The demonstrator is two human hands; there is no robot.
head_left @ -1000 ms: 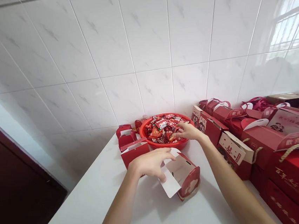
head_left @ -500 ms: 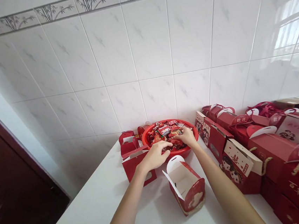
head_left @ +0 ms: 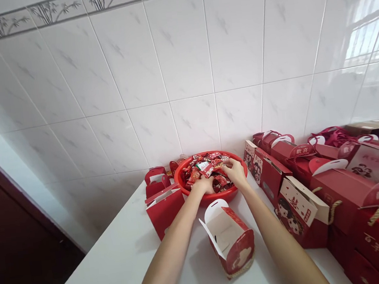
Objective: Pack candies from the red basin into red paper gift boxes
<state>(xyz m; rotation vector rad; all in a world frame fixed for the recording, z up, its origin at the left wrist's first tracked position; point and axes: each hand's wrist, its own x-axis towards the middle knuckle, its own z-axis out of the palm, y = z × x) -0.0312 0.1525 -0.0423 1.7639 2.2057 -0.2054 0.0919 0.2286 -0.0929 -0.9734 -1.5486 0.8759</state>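
A round red basin point(head_left: 211, 198) holds a heap of wrapped candies point(head_left: 195, 173), mostly in red wrappers. My left hand point(head_left: 204, 185) dips into the near left part of the heap, its fingertips hidden among the candies. On the right side of the heap, my right hand point(head_left: 234, 172) reaches down with fingers bent at the wrappers; whether it grips one I cannot make out. Between my forearms stands an open red gift box point(head_left: 238, 249), its white inside showing and a rope handle at its front.
Left of the basin stand red paper boxes point(head_left: 165, 210). Along the right are several red gift boxes point(head_left: 300, 211), some with rope handles, stacked toward the tiled wall point(head_left: 235, 57). The white table's point(head_left: 98, 275) left edge runs diagonally.
My left hand has moved forward from above the basin's near rim into the candies. My right hand stays at the right of the heap. The view has shifted slightly.
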